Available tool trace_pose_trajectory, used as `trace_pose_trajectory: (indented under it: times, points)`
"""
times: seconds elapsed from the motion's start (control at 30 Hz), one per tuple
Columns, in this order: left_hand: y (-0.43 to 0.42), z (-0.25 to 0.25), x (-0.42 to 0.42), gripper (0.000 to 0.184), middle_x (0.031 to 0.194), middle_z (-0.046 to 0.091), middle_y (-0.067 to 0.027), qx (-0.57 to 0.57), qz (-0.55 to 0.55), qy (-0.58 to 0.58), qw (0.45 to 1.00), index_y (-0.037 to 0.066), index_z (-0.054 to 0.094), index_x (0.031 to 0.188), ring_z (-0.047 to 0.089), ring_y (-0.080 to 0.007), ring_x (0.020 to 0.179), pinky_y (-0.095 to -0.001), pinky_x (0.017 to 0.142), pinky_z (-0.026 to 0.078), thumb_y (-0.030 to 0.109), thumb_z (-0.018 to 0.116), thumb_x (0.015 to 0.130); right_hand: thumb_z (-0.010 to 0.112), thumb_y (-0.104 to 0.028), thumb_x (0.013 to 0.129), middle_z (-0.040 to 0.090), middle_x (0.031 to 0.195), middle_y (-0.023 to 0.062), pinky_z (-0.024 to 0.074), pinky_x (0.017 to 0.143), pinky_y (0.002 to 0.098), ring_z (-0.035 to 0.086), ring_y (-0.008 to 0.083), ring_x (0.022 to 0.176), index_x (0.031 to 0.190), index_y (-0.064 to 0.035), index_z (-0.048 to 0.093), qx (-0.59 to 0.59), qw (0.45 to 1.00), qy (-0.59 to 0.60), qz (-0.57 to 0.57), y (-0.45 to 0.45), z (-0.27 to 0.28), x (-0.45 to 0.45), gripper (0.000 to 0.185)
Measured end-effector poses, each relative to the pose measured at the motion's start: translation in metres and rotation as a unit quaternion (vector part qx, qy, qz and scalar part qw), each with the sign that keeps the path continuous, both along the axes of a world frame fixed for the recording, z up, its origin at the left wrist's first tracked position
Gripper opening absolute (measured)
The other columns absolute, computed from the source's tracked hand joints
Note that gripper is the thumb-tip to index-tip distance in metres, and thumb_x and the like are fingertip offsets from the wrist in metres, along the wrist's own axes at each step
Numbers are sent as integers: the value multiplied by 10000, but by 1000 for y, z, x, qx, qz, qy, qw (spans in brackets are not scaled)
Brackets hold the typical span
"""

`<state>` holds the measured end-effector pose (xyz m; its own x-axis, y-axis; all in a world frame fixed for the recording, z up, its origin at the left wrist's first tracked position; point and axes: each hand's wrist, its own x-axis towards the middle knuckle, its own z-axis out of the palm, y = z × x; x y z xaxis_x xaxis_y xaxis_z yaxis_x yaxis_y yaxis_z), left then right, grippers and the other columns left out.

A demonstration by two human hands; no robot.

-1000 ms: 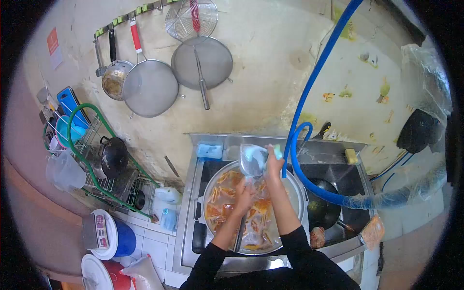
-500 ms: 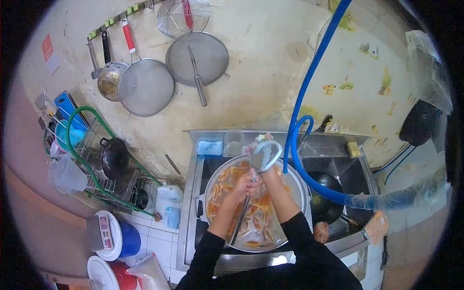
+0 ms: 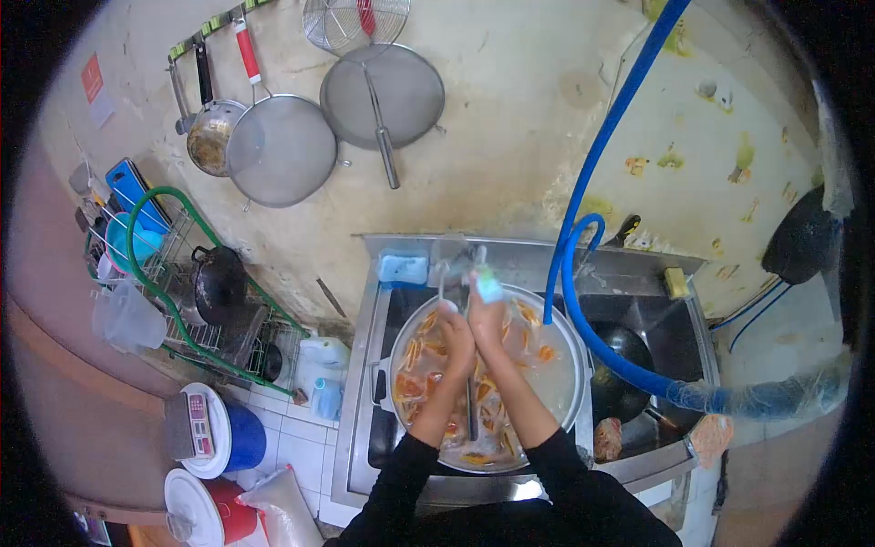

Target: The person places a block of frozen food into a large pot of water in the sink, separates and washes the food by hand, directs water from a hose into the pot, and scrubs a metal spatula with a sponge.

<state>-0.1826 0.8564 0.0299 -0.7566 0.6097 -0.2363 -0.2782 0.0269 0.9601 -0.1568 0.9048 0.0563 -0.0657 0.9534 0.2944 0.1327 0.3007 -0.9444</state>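
My left hand (image 3: 457,334) is closed around the upper part of a ladle (image 3: 472,410), its dark handle pointing down toward me and its head blurred by motion. Right beside it, my right hand (image 3: 485,314) grips a pale green and white scrubbing sponge (image 3: 489,288), smeared by motion, close to the ladle's head. Both hands are above a large round metal pot (image 3: 581,387), which sits in the left sink basin. Cloudy liquid with orange and brown patches or pieces fills the pot.
A blue hose (image 3: 570,283) hangs down at the pot's right edge. The right basin holds a dark wok (image 3: 620,365). A blue tray (image 3: 403,269) and a yellow sponge (image 3: 676,283) lie on the back ledge. Strainers (image 3: 283,150) hang on the wall; a dish rack (image 3: 210,333) stands left.
My left hand has moved slightly left and up, and the ladle's handle now stands more upright. My right hand has come down beside the left, with the sponge. The view has shifted slightly.
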Motion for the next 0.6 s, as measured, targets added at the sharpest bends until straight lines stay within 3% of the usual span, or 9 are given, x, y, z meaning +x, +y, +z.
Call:
trace_pose_trajectory:
  times: [0.1,0.17,0.2,0.27,0.3,0.33,0.37,0.57,0.6]
  points:
    - [4,11,-5,734,1204,467,-211,131,14,-19,991,-90,332,1242,442,-316,1114,-365,977,285,554,257,897,484,-267,889,596,783,197,418,654,389,567,302,723,876,32,564,-24,997,-18,66,-26,8,15,310]
    - [-1,13,-10,714,984,558,-159,57,21,45,997,-68,370,1214,550,-278,881,-376,760,453,560,347,876,485,-266,889,589,767,196,418,652,391,563,307,718,864,31,563,-41,997,24,55,-42,-4,15,309]
    - [-1,16,-14,714,984,558,-159,57,22,46,997,-68,370,1214,550,-278,881,-376,760,453,560,347,876,485,-266,888,582,752,195,418,650,393,559,312,712,853,30,562,-57,995,65,43,-49,-12,17,308]
    - [4,27,-21,574,710,518,-70,123,59,-92,986,4,479,1032,512,-181,559,-310,420,414,547,424,856,490,-267,886,584,756,194,418,646,391,557,309,713,845,33,562,-20,999,17,36,-60,-46,22,311]
    - [7,38,-23,574,710,518,-70,120,59,-96,986,4,479,1032,512,-181,559,-310,420,414,547,424,856,495,-268,884,585,760,194,418,642,390,555,305,713,837,35,563,16,999,-32,29,-65,-65,27,314]
    - [12,53,-27,506,572,422,-23,158,87,-128,975,69,410,809,398,-131,443,-272,367,302,573,418,846,528,-252,879,592,784,83,436,636,300,542,133,697,908,20,584,2,998,-21,67,-70,-72,33,279]
    - [15,61,-31,533,434,326,23,196,115,-158,961,133,342,586,285,-82,327,-234,314,190,599,412,835,528,-252,879,592,784,83,436,636,300,542,133,697,908,20,584,0,998,-22,66,-68,-78,38,279]
    - [-5,77,-81,456,536,377,4,297,-44,-240,923,108,393,725,346,-99,389,-229,334,225,544,437,850,507,-254,886,584,823,31,438,557,265,535,120,632,993,2,563,-162,971,-18,177,-45,-70,69,282]
    - [-9,86,-83,494,498,301,25,293,-42,-292,910,114,386,677,283,-92,376,-224,344,210,579,425,838,497,-273,887,582,852,33,448,622,283,541,127,698,1024,-17,559,-339,876,-14,344,-30,-76,88,297]
